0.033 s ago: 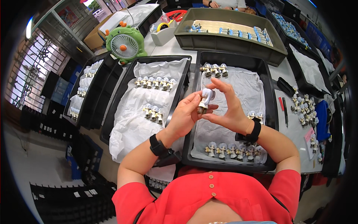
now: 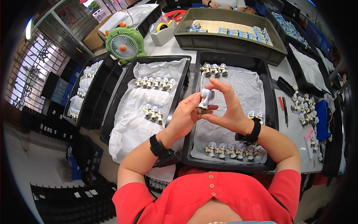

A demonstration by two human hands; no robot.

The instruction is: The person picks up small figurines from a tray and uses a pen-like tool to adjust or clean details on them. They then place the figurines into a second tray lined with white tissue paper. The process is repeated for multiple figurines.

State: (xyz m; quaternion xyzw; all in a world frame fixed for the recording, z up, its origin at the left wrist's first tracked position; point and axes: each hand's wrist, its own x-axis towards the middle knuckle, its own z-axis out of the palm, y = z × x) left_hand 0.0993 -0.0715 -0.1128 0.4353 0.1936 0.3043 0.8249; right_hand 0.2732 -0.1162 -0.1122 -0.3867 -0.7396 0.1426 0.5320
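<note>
A small figurine [image 2: 205, 100] with pale lilac hair, a white outfit and a brown base is pinched upright in my left hand [image 2: 185, 114], above the edge of the right black tray [image 2: 274, 112]. Beside it my right hand [image 2: 232, 108] is open, thumb and index finger curved wide apart around the figurine's right side. Whether a fingertip of that hand touches it I cannot tell. Under my hands, the paper-lined tray carries a near row of figurines [image 2: 232, 151], a few more at the far left corner [image 2: 214, 70] and some partly hidden by my right wrist.
Left of it lies another black tray [image 2: 108, 128] with two figurine groups on white paper. A green fan [image 2: 125, 44] and an olive bin [image 2: 231, 15] stand behind. Loose figurines [image 2: 304, 108], a red pen [image 2: 280, 103] and a black pen [image 2: 285, 112] lie right. Another person's hand [image 2: 213, 4] is beyond the bin.
</note>
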